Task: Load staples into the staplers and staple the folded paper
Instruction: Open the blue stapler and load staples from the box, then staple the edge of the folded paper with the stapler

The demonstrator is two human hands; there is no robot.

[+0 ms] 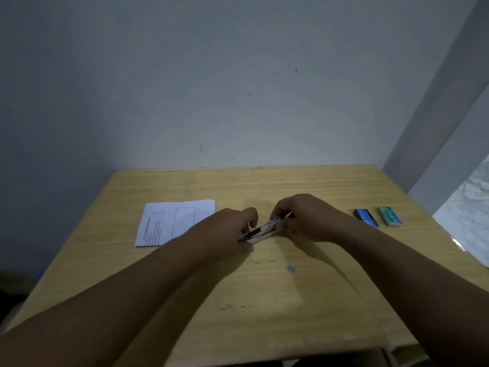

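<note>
A small white and metal stapler lies slanted between my two hands just above the wooden table. My left hand grips its near left end with curled fingers. My right hand holds its far right end, fingers curled over the top. The folded printed paper lies flat to the left, partly under my left wrist. A short strip of staples rests loose on the table in front of my right hand. Whether the stapler's tray is open is hard to tell.
Two small staple boxes lie at the right side of the table: a blue one and a green one. A grey wall stands behind the table's far edge. A pale pillar rises at the right.
</note>
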